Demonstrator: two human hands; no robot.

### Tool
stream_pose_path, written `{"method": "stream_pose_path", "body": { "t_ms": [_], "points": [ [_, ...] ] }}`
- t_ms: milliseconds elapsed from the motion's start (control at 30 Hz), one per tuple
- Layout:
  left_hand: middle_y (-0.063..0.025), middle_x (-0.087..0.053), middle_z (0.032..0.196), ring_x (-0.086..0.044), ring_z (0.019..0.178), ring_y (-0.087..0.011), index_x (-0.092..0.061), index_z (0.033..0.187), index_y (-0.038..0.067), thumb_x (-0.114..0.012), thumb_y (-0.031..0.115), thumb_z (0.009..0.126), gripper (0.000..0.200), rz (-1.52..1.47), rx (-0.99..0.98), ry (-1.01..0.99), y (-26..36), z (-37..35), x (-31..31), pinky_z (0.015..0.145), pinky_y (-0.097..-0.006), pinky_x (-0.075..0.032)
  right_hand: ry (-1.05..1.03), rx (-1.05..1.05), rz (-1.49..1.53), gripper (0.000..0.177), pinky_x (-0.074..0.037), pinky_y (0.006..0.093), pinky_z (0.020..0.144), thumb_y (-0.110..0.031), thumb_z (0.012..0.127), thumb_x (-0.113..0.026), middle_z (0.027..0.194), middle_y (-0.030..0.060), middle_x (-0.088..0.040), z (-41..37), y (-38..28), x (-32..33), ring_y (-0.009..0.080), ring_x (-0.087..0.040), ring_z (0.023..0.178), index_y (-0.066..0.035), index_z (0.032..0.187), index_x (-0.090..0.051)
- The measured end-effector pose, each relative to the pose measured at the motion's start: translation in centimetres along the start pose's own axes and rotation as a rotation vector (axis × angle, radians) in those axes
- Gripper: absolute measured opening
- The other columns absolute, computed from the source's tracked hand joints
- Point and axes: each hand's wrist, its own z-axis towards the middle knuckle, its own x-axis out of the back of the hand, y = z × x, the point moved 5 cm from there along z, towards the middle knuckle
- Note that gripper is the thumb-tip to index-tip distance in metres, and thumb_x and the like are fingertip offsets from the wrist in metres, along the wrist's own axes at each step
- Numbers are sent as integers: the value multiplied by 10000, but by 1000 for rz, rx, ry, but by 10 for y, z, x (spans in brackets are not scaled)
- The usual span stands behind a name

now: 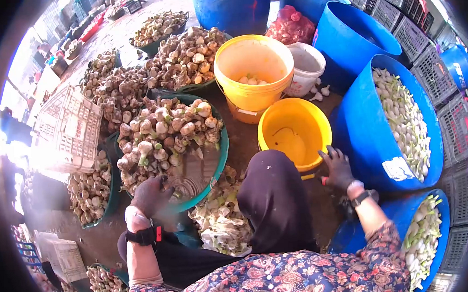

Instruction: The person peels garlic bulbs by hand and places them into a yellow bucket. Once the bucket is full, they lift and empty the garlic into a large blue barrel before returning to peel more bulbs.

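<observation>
My left hand point(151, 197), in a dark glove, reaches into the teal basin point(221, 152) of unpeeled garlic bulbs point(162, 134), its fingers curled over bulbs at the near edge; whether it grips one I cannot tell. My right hand point(338, 168), also gloved, rests with spread fingers at the near rim of the small yellow bucket point(294, 129) and seems to hold something small and red below the palm. A heap of garlic peelings point(220, 213) lies between my hands, beside a black cloth point(273, 197) over my knee.
A larger yellow bucket point(253, 65) holds a few peeled cloves. Blue tubs point(368, 133) at the right are full of peeled white garlic point(404, 121). More basins of garlic point(187, 56) stand behind, a white crate point(66, 128) at the left, grey crates point(458, 134) at the right.
</observation>
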Motion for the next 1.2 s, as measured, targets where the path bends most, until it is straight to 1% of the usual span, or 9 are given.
{"method": "stream_pose_path", "body": {
  "t_ms": [67, 200, 367, 533, 667, 867, 1033, 1133, 1200],
  "points": [
    [-225, -626, 908, -599, 883, -382, -598, 1050, 9, -628, 339, 764, 438, -4, 2, 14, 3, 4, -2, 776, -438, -476, 330, -218, 561, 821, -373, 479, 930, -379, 647, -754, 1246, 165, -435, -11, 28, -41, 333, -425, 1153, -91, 1315, -376],
    [-211, -630, 936, -598, 905, -367, -617, 1032, 18, -646, 311, 761, 401, -80, -11, 39, 6, 10, -9, 803, -428, -471, -140, -998, 1923, 361, -501, 367, 622, -401, 832, -600, 752, 56, -587, -13, 8, -63, 195, -587, 695, -96, 1023, -572],
    [-209, -630, 963, -596, 929, -359, -618, 1046, 35, -645, 305, 761, 393, -48, 90, -10, -7, 3, -11, 828, -419, -466, 31, -773, 1667, 259, -485, 399, 685, -203, 748, -636, 804, 91, -617, 77, 99, -193, 254, -593, 749, -42, 948, -603],
    [-202, -638, 946, -601, 915, -367, -615, 1018, 34, -583, 386, 773, 430, -4, 67, -34, -31, -14, -20, 815, -441, -467, -205, -488, 1438, 292, -471, 347, 633, -251, 830, -553, 752, 122, -637, 104, 102, -94, 236, -602, 700, 16, 906, -645],
    [-214, -636, 928, -604, 897, -368, -632, 953, 39, -545, 395, 796, 399, -99, 158, -36, -76, -25, -51, 795, -435, -470, -332, -391, 403, 433, -451, 402, 624, -425, 862, -534, 809, 140, -638, 144, 142, -41, 259, -572, 665, -6, 858, -644],
    [-213, -644, 872, -614, 872, -362, -635, 922, 9, -583, 411, 769, 433, -304, 265, -191, -116, -23, -92, 760, -414, -467, -412, -160, 1320, 302, -385, 229, 394, -408, 891, -507, 672, -26, -527, 165, 28, 80, 91, -516, 534, -115, 905, -578],
    [-217, -635, 972, -622, 895, -346, -628, 981, 21, -612, 433, 738, 479, -178, 453, -6, -111, 19, -64, 793, -402, -483, -351, 530, 1505, 503, -486, 318, 784, -449, 929, -337, 949, 54, -618, 126, -155, 81, 164, -594, 900, -55, 1157, -551],
    [-214, -579, 1128, -587, 1012, -337, -605, 1053, 52, -599, 410, 760, 462, 15, 551, 430, -107, 65, -30, 843, -405, -476, -563, 633, 1323, 339, -464, 313, 801, -196, 769, -639, 962, 86, -621, 93, -248, 45, 202, -595, 891, -48, 1066, -573],
    [-192, -507, 1239, -525, 1116, -321, -561, 1142, 88, -567, 363, 790, 446, -58, 574, 206, -124, 112, -25, 903, -412, -448, -757, 539, 1349, 366, -463, 317, 799, -200, 769, -656, 973, 69, -623, 66, -288, -20, 173, -586, 870, -42, 1089, -577]
  ]
}}
